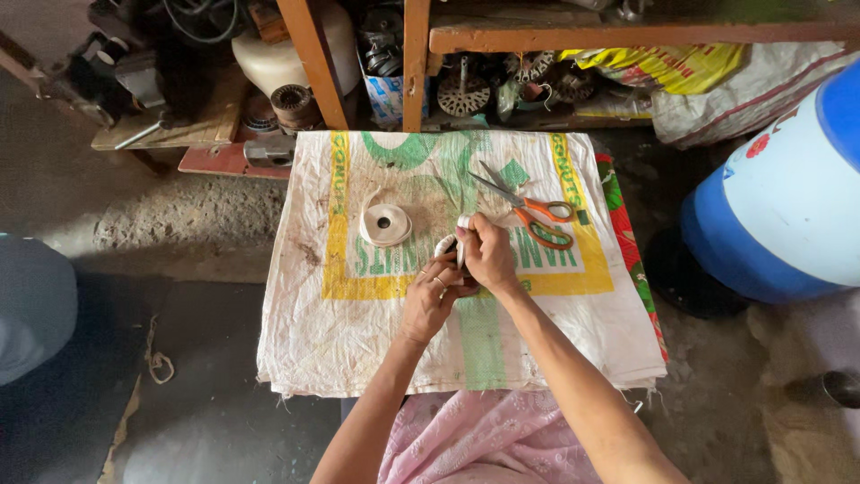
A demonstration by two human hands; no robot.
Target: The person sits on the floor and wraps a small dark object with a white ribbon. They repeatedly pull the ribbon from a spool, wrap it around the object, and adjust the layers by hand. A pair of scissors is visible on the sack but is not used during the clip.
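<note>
Over the middle of a white woven sack (340, 341) with yellow and green print, my left hand (432, 300) and my right hand (489, 255) meet. Together they pinch a short strip of white tape (451, 242) that loops between the fingers; a ring shows on my left hand. A roll of white tape (385, 224) lies flat on the sack just left of the hands. Orange-handled scissors (528, 208) lie to the right of the hands, blades pointing up-left.
The sack covers a low stand over red patterned cloth (627, 242). A blue and white drum (788, 197) stands at the right. Wooden shelves (412, 63) with metal motor parts run across the back. Concrete floor (179, 358) lies at the left.
</note>
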